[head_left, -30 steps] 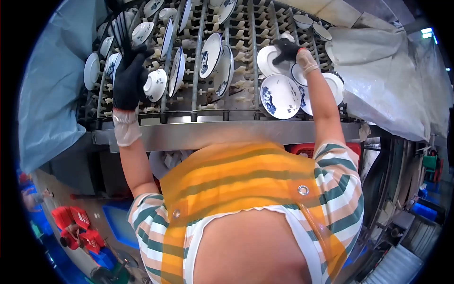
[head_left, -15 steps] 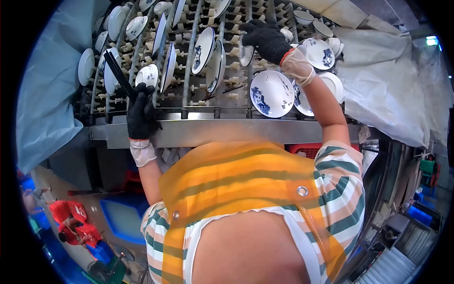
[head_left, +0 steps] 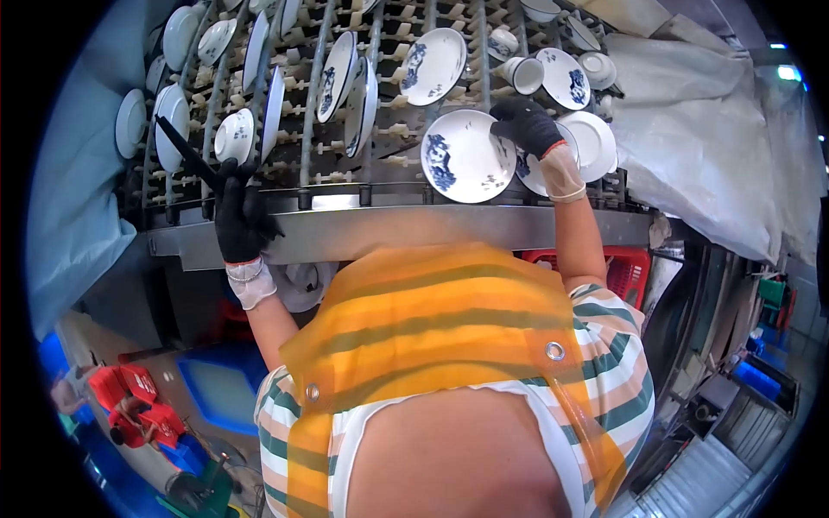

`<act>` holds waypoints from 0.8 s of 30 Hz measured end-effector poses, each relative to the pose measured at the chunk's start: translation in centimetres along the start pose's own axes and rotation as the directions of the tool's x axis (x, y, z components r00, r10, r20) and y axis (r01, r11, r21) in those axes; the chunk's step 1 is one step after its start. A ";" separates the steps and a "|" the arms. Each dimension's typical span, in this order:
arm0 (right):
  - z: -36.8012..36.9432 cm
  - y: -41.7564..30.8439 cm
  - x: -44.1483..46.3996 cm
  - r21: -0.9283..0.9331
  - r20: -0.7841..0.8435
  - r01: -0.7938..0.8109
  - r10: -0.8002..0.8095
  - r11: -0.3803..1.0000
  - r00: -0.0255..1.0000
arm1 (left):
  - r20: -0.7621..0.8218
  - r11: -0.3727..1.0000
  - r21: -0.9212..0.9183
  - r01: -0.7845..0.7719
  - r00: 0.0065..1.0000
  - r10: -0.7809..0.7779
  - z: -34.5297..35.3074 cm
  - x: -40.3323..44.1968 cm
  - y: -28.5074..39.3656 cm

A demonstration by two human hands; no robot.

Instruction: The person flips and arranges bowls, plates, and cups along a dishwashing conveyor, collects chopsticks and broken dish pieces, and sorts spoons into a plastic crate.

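My left hand [head_left: 238,207], in a black glove with a clear plastic cuff, is closed around black chopsticks [head_left: 186,151] that point up and left. It is beside a small white bowl [head_left: 234,136] at the rack's near edge. My right hand [head_left: 527,126], gloved the same way, has its fingers closed at the right rim of a white plate with blue patterns [head_left: 466,157]; the fingertips lie partly over the rim. Behind that plate, another blue-patterned plate [head_left: 434,67] leans facing me. Partly behind my right hand is a plain white plate [head_left: 592,145].
A rack of metal bars and pale pegs [head_left: 302,138] carries several tilted plates and bowls. A steel ledge [head_left: 389,226] runs along its front. Plastic sheeting hangs at left [head_left: 78,164] and right [head_left: 699,147]. Red crates [head_left: 629,269] and a blue tub [head_left: 220,388] stand below.
My right hand has come back towards me from the far plate to the near plate's rim. The far plate now faces me broadly. The view has shifted; my left hand still holds the chopsticks.
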State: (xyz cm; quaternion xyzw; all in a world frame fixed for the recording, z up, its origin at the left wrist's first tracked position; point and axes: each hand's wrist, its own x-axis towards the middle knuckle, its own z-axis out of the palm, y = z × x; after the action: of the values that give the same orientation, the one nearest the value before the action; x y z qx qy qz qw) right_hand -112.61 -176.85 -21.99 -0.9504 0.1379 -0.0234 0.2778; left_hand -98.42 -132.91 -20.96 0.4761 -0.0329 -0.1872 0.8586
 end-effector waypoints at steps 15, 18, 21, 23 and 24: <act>-2.4 -2.3 -2.4 0.197 -0.140 -0.013 0.042 0.980 0.989 | 0.013 0.993 -0.109 0.051 0.999 -0.049 0.1 -0.4 -2.0; -2.4 -2.3 0.6 0.267 -0.245 -0.055 0.122 0.962 0.962 | -0.020 0.993 -0.094 0.072 0.997 -0.075 0.6 -0.3 -2.4; 0.7 4.1 5.8 -0.164 -0.425 -0.137 0.055 0.977 0.903 | 0.064 0.991 -0.126 0.040 0.997 -0.032 1.5 -0.6 -2.6; 1.0 5.6 7.9 -0.099 -0.304 -0.237 0.197 0.967 0.932 | 0.054 0.991 -0.129 0.041 0.998 -0.034 0.7 -0.4 -3.3; 1.2 6.4 8.6 -0.091 -0.318 -0.235 0.195 0.968 0.928 | 0.029 0.989 -0.139 0.049 0.999 -0.046 0.5 -0.3 -3.3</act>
State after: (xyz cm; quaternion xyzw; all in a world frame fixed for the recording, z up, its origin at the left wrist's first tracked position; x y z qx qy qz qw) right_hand -105.83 -183.76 -26.75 -0.9301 0.2839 -0.1313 0.1925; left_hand -99.74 -134.79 -23.43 0.4132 -0.0197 -0.2157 0.8845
